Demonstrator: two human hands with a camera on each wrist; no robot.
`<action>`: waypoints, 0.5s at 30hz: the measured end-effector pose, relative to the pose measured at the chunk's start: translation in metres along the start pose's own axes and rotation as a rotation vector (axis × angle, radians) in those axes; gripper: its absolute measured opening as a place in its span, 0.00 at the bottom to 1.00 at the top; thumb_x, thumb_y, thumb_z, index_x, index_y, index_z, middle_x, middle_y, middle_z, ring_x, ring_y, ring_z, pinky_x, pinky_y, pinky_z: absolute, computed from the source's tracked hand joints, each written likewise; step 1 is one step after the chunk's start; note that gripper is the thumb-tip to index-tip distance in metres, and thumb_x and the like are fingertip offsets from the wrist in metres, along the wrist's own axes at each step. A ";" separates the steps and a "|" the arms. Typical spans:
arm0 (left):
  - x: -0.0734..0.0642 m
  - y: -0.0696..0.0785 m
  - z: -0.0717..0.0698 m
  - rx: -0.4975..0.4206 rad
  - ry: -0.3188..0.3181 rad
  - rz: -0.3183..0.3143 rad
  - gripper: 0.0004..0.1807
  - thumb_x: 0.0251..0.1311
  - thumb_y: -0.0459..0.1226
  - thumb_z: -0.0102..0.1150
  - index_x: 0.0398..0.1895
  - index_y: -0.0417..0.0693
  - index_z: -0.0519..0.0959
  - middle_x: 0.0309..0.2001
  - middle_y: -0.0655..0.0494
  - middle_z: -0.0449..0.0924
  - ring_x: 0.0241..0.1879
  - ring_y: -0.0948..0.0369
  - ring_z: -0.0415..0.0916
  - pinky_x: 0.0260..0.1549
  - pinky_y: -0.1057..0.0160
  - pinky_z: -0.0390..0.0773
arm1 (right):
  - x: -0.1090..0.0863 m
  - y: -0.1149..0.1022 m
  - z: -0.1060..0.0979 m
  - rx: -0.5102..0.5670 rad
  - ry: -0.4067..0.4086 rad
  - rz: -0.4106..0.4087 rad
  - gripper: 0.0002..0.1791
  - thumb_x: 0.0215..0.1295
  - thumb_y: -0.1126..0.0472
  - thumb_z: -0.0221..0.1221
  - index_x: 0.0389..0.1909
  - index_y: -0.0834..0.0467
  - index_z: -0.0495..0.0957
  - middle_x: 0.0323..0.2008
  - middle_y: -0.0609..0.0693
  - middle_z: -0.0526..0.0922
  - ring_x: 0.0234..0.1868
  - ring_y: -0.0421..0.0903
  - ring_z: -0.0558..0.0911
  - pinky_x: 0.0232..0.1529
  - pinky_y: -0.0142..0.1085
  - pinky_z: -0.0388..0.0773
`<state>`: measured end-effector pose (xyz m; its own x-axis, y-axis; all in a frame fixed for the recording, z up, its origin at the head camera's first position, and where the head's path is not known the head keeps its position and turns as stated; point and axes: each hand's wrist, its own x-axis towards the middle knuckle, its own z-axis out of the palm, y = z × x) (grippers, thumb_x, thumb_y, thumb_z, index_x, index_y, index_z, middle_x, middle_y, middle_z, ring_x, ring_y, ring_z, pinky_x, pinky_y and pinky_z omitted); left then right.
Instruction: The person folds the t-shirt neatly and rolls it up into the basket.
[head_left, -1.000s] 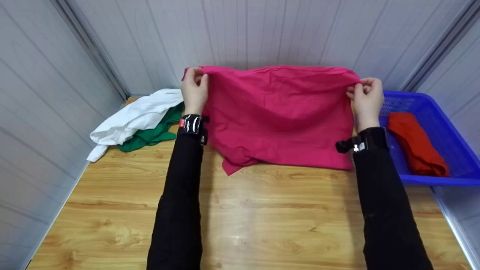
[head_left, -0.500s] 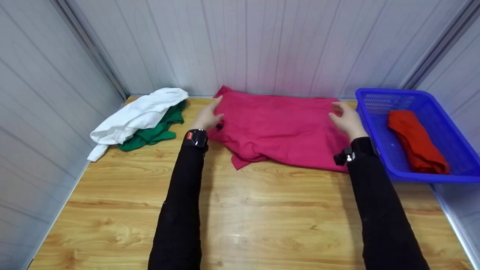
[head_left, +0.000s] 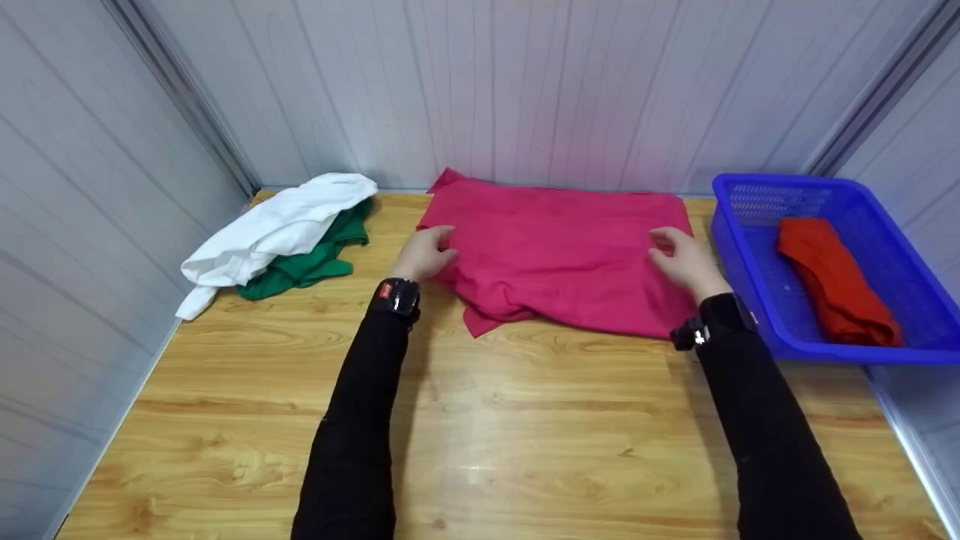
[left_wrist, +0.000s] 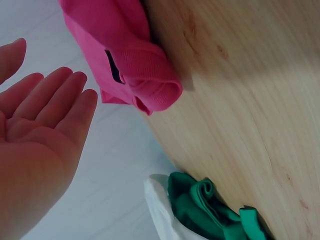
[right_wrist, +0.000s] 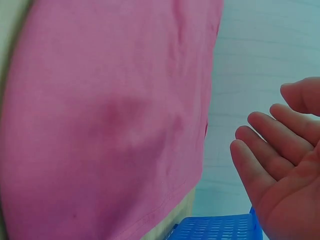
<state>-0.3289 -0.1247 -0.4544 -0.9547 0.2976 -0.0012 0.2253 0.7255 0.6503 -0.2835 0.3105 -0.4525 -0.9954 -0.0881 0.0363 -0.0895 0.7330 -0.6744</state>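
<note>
Pink shirt (head_left: 562,247) lies roughly flat at far-middle of bench (head_left: 487,420), close to far wall (head_left: 570,90), btwn white garment (head_left: 270,232) + green garment (head_left: 307,271) on L and blue basket (head_left: 862,354) on R; orange-red garment (head_left: 836,281) sits folded in basket. Shirt's near edge is creased toward L, w/ a corner poking out. L wrist view shows a ribbed end (left_wrist: 155,75) w/ dark strip (left_wrist: 114,66).

Handling, my guess: light, limp knit, not v. slippery, nothing to break. Won't hold its shape, so prob. best pinched at 2 corners of same edge, hands well apart, else middle sags. Creased near-L bit is prob. hardest to grip evenly.

L hand (head_left: 424,253) is at shirt's L end, R hand (head_left: 681,261) at R end; both released. L fingers (left_wrist: 62,100) relaxed, side by side, thumb well apart, nothing held; look clear of cloth in wrist view. R fingers (right_wrist: 275,135) ditto: slight bend, thumb apart, no grip, apparently not touching shirt.
</note>
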 end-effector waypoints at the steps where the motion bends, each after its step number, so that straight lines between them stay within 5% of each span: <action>1: -0.001 0.001 0.001 -0.010 0.003 0.000 0.28 0.66 0.34 0.59 0.68 0.35 0.69 0.64 0.41 0.72 0.64 0.50 0.69 0.65 0.56 0.64 | -0.001 0.000 0.001 -0.007 -0.001 0.000 0.25 0.72 0.65 0.53 0.66 0.72 0.65 0.63 0.70 0.71 0.64 0.64 0.71 0.67 0.51 0.63; 15: -0.017 -0.008 0.014 -0.016 -0.002 0.065 0.20 0.64 0.31 0.60 0.58 0.32 0.78 0.57 0.40 0.79 0.60 0.49 0.74 0.61 0.55 0.70 | -0.014 0.005 0.009 -0.049 -0.070 -0.026 0.24 0.72 0.65 0.53 0.65 0.71 0.67 0.62 0.69 0.72 0.63 0.65 0.71 0.66 0.54 0.63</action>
<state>-0.3115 -0.1273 -0.4706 -0.9377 0.3451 0.0395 0.2835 0.6945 0.6613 -0.2697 0.3096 -0.4628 -0.9882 -0.1535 0.0003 -0.1185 0.7618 -0.6368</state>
